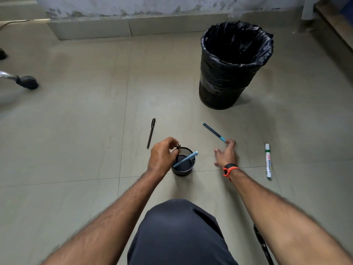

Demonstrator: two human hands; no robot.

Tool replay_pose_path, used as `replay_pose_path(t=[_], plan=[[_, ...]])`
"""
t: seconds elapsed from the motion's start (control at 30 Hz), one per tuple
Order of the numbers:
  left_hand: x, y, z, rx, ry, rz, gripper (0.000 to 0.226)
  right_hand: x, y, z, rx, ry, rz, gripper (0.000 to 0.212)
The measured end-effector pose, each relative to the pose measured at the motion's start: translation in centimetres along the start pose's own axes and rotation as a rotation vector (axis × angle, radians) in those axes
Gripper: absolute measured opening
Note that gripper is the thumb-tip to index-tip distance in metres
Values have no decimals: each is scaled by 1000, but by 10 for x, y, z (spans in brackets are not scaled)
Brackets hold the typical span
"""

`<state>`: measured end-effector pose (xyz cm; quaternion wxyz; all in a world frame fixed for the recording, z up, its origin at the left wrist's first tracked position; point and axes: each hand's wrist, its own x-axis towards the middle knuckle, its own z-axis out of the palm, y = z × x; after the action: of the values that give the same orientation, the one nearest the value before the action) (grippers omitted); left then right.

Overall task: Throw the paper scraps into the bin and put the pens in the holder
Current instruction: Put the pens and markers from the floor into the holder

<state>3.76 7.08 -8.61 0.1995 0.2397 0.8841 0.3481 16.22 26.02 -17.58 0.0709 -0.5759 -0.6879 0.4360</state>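
Blue slim pen [214,132] lies on the floor, long axis slanting up-left from right hand [226,154]; spread grip touches its near tip. Left hand [161,156] pinches a dark pen [178,145] at black mesh holder [183,169]

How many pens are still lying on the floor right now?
3: a black pen left of the holder, a blue pen at the right hand's fingers, and a whiteboard marker far right.

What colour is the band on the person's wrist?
The band on the right hand's wrist is orange and black, seen in the head view.
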Motion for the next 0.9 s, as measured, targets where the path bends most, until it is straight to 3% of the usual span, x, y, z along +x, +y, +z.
replay_pose_path(t=[0.1,0.2,0.37,0.43,0.57,0.67,0.8,0.9], plan=[[0,4,-4,76,-6,11,20,13,-14,0,-61,37,-49,33],[-1,7,-11,89,3,44,29,31,-16,4,-106,83,-68,13],[-8,8,-21,96,-27,78,29,21,-10,8,-185,80,-50,17],[-11,5,-23,108,-62,86,25,11,-12,6,-24,96,-25,14],[-13,-3,-29,102,-69,67,23,-19,-29,-24,621,131,-70,18],[-13,-8,-32,86,-55,28,20,-53,-52,-58,754,121,-192,6],[-14,-11,-31,90,-60,-4,19,-80,-77,-67,622,-15,-385,4],[-16,-12,-25,89,-64,-22,20,-83,-83,-46,334,-137,-498,5]])
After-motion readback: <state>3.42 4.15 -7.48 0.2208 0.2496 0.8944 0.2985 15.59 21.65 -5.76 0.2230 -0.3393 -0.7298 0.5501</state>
